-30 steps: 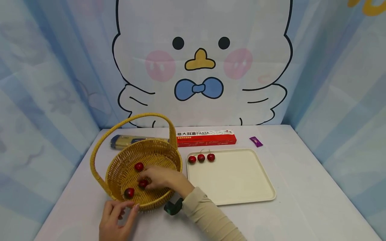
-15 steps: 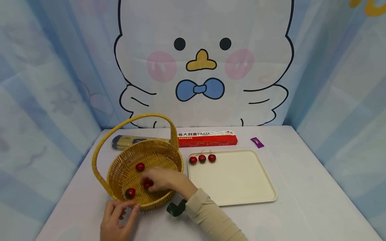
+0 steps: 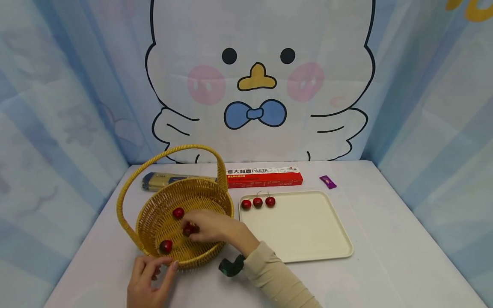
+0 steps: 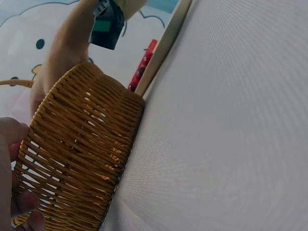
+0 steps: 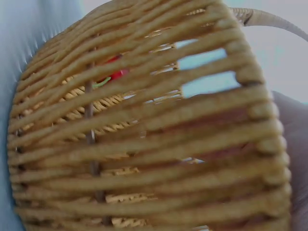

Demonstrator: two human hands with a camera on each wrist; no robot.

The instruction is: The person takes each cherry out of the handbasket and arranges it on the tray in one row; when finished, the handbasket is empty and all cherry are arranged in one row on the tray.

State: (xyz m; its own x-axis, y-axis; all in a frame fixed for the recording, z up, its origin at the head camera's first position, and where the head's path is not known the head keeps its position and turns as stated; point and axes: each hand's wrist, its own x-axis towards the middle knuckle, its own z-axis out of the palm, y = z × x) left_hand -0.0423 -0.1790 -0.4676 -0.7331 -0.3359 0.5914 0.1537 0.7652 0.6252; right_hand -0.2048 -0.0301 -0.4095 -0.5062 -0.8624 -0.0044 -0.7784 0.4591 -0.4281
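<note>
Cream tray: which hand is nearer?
Right. The right hand is inside the basket, just left of the tray; the left hand is at the basket's near rim, farther left and nearer the person.

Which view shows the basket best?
The head view: it frames the whole basket, with its handle and cherries inside, though the right hand covers part. The left wrist view shows mostly the outer wall; the right wrist view, a close-up of the weave with part of the handle.
</note>
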